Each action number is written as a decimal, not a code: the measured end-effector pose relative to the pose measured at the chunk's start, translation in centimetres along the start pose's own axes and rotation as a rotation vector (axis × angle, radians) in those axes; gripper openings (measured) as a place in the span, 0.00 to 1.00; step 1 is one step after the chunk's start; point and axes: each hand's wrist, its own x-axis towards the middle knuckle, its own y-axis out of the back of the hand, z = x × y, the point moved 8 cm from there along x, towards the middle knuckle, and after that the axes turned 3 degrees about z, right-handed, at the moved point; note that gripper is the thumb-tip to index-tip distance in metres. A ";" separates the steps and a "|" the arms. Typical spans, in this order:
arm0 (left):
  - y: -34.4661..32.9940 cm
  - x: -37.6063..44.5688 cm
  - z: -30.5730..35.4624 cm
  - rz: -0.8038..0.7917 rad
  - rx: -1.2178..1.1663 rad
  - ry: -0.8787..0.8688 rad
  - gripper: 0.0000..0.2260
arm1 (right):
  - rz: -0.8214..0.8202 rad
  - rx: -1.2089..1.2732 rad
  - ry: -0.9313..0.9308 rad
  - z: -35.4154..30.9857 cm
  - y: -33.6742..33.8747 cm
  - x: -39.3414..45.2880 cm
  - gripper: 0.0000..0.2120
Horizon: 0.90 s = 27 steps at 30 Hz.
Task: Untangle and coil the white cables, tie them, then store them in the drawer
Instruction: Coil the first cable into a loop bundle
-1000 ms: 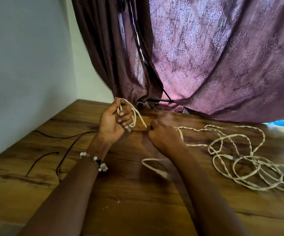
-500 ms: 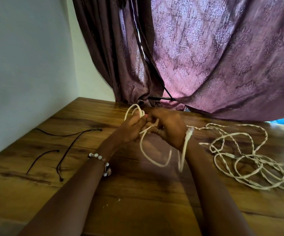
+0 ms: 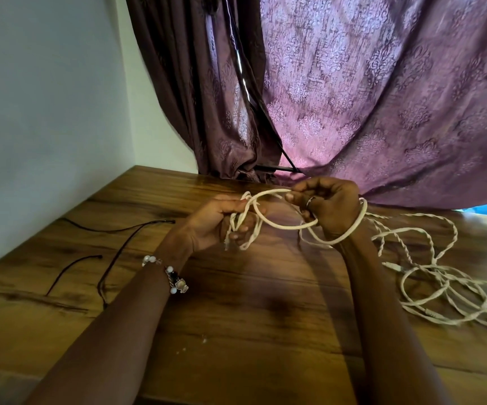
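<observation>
Since the moment before, the right hand [image 3: 331,206] had drawn away to the right of the left hand [image 3: 216,220], and the loop that had hung slack between them had been pulled out into a wider oval lying almost level; the strand that had dangled by the right wrist now curved round it. The white cables [image 3: 429,276] were cream-white and thin, several stretches twisted in pairs like rope, others single and smooth; one smooth length formed the loop [image 3: 280,223] between the hands, running from the left hand's fingers across to the right hand. The left hand was curled round a small bunch of gathered turns, fingers folded in and the thumb laid along the top, with short ends hanging below the fingers; the right hand pinched the loop's far side between thumb and forefinger, its other fingers curled, a ring [image 3: 310,202] on one of them. Both hands were held above the wooden table [image 3: 236,317], near its far edge. The rest of the cables trailed right from the right wrist and lay in a loose tangle of overlapping loops on the right side of the table. A beaded bracelet [image 3: 169,276] sat on the left wrist; thin black cords [image 3: 119,252] lay on the left of the table; a purple patterned curtain [image 3: 368,97] hung behind.
</observation>
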 end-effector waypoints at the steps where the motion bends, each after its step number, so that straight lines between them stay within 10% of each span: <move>1: -0.1 0.0 0.0 0.003 0.010 0.003 0.16 | 0.010 -0.024 0.014 0.1 0.0 0.1 0.06; 10: 0.4 -0.1 -1.5 0.007 0.035 0.141 0.17 | -0.028 -0.370 0.218 0.1 -1.1 0.1 0.08; 18: 4.2 0.3 1.4 0.404 0.153 -0.108 0.13 | -0.232 0.262 -0.360 2.7 -1.5 -1.3 0.14; 22: 4.9 0.2 1.6 0.506 0.103 -0.152 0.15 | -0.309 -0.200 -0.253 3.3 -0.9 -0.9 0.15; 27: 3.6 0.4 0.7 0.361 -0.192 -0.036 0.18 | -0.028 -1.212 0.397 1.1 -0.2 0.6 0.12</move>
